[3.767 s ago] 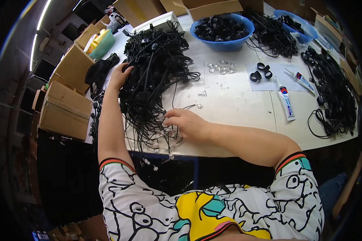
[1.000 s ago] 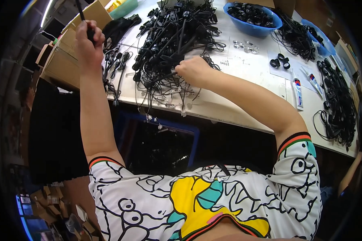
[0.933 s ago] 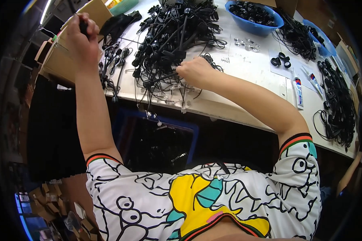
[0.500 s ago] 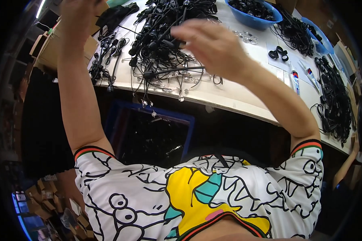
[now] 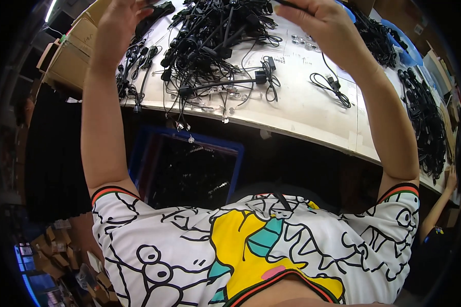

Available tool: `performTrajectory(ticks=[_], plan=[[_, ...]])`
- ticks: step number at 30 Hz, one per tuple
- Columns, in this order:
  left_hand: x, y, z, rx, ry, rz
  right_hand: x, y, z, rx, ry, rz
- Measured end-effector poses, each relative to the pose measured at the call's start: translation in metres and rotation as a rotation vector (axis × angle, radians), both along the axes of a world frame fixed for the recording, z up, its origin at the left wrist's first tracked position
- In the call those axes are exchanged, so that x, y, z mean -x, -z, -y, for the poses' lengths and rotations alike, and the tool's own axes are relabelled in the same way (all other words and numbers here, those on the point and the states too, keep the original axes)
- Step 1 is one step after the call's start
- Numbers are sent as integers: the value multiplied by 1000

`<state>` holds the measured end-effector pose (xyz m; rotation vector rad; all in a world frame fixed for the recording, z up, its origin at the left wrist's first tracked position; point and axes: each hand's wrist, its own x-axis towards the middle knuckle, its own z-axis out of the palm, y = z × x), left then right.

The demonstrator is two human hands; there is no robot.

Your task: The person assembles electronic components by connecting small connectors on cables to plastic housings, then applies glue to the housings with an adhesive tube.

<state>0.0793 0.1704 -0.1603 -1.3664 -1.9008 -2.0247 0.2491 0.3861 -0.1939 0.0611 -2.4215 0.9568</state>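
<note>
My right hand (image 5: pixel 320 23) is at the top edge, closed on a thin black stem (image 5: pixel 295 5) that runs out of view. Below that hand a black cable hangs down to a coiled end with a plug (image 5: pixel 334 86) on the table. My left hand (image 5: pixel 119 28) is raised at the upper left with bent fingers. The upper edge cuts off its fingertips, and a dark thing by them is too little seen to name. Between my hands lies a big tangled heap of black cords with stems (image 5: pixel 205 46), some small clear-tipped ends (image 5: pixel 191 139) hanging over the front edge.
Smaller cord bundles (image 5: pixel 147 59) lie left of the heap, by a cardboard box (image 5: pixel 79 48). Small clear round pieces (image 5: pixel 305 42) sit right of it. More black cords (image 5: pixel 420 123) and a blue basin (image 5: pixel 409 57) are at the right. A blue-framed bin (image 5: pixel 236 166) stands below the table (image 5: pixel 302 123).
My right hand has risen up and rightward from over the heap, and a stem with a trailing cable now shows in it. My right arm now covers the black rings and tubes.
</note>
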Motion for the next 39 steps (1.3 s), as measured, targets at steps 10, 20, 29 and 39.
performTrajectory(ticks=[10,20,29,39], plan=[[73,133,50,1000,-203,77,14,5,-9,506,-141,4],[74,41,58,-40,103,242,17,-46,22,837,-294,-368],[86,86,67,89,-32,413,5,-67,18,879,-19,-601],[114,129,91,241,-812,-270,-11,-52,-37,192,-20,-333]])
